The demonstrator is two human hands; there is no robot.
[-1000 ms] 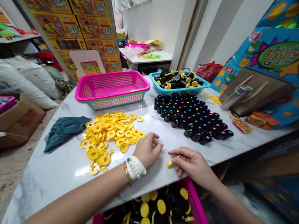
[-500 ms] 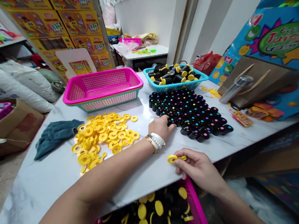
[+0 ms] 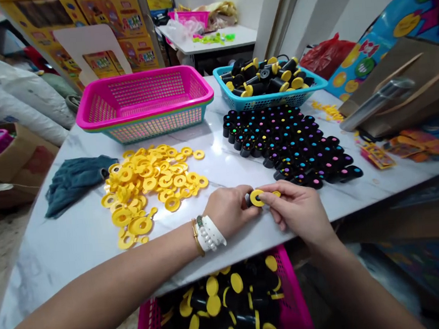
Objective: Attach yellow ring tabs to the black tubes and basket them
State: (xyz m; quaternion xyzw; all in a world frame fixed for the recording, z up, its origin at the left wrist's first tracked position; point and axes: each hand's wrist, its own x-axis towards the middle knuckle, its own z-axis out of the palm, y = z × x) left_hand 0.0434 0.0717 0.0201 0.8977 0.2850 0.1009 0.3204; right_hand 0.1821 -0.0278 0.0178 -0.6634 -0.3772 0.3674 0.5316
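Note:
My left hand [image 3: 230, 209] is closed around a small black cylinder [image 3: 249, 199], most of it hidden by my fingers. Pinched in my right hand [image 3: 297, 206] is a yellow ring cap [image 3: 256, 198] with a small tab, held against the end of that cylinder. Both hands meet over the table's front part. Behind them stand rows of upright black cylinders [image 3: 298, 148] with coloured dots on top. A heap of loose yellow ring caps [image 3: 148, 182] lies to the left. Below the table edge, a pink basket [image 3: 294, 290] holds black cylinders with yellow ends.
Stacked pink and teal baskets [image 3: 145, 119] stand at the back left, a blue basket [image 3: 275, 99] full of yellow-capped cylinders at the back right. A dark cloth [image 3: 76, 183] lies left. A brown paper bag [image 3: 396, 89] and a clear tube [image 3: 378, 104] are at right.
My left hand has come back from the rows with a black cylinder. My right hand has moved up to it, bringing the yellow ring cap against its end. The view has tilted down.

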